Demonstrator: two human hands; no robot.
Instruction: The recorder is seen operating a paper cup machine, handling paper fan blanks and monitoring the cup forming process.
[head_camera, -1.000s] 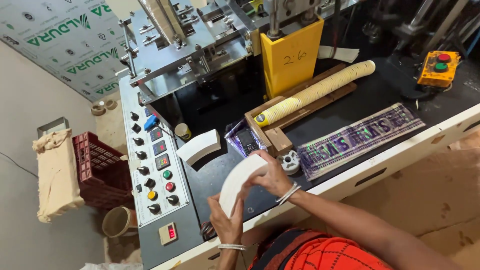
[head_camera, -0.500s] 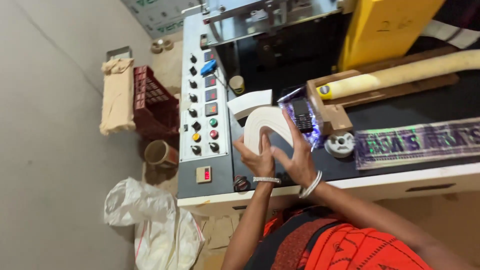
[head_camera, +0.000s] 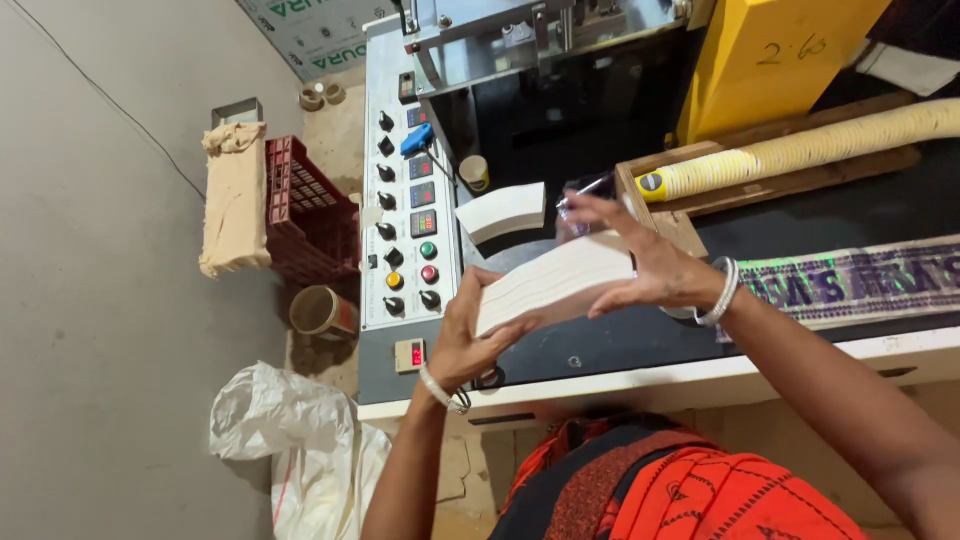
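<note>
Fingers (head_camera: 610, 215) around one paper stack (head_camera: 555, 282)

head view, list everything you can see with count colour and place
stack of paper blanks: one, white, held between both hands above the bench
second stack of blanks: one, white, on the black bench behind
control panel: one, grey with coloured knobs, left of the bench
row of nested paper cups: one, cream, in a wooden tray at right
yellow housing: one, top right
printed strip: one, purple and green, bench front
crate: one, red, floor left
plastic bag: one, white, floor
left hand: fingers gripping the stack's left end
right hand: fingers over its right end
</note>
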